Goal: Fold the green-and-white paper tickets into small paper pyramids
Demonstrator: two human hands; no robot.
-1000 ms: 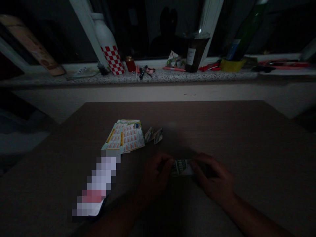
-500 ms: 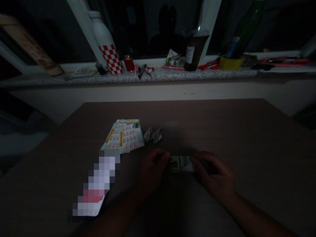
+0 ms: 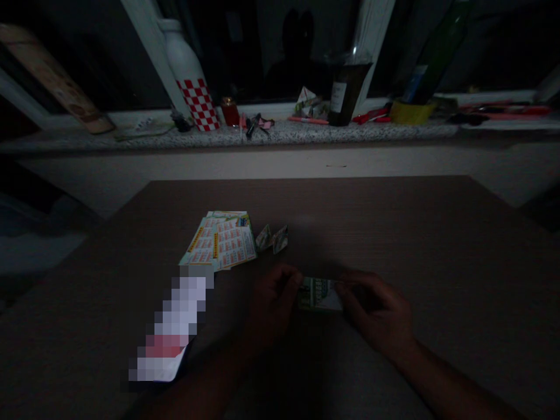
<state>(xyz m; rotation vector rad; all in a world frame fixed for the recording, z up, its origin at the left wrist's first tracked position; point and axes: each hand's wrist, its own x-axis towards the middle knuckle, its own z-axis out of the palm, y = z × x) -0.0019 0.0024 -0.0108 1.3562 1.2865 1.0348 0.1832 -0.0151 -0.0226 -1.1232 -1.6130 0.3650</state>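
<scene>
Between my hands is a small folded piece of printed paper (image 3: 321, 293), green and white, held just over the table. My left hand (image 3: 276, 297) pinches its left end between thumb and fingers. At the right end, my right hand (image 3: 376, 306) grips it the same way. Two small folded paper pieces (image 3: 272, 239) stand on the table beyond my left hand. Beside them lies a fanned stack of printed cards (image 3: 223, 242) with rows of orange and white boxes. Dim light hides the finer print on the held paper.
A phone-like slab with a pixelated face (image 3: 175, 326) lies left of my left arm on the brown table (image 3: 371, 216). On the stone sill (image 3: 289, 135) behind stand a red-checked white bottle (image 3: 196, 99), a dark plastic cup (image 3: 347, 93) and a green bottle (image 3: 441, 52).
Both hands keep hold of the paper. It tilts and shifts slightly, showing a little more of its white part at the right. The cards and standing folded pieces stay put.
</scene>
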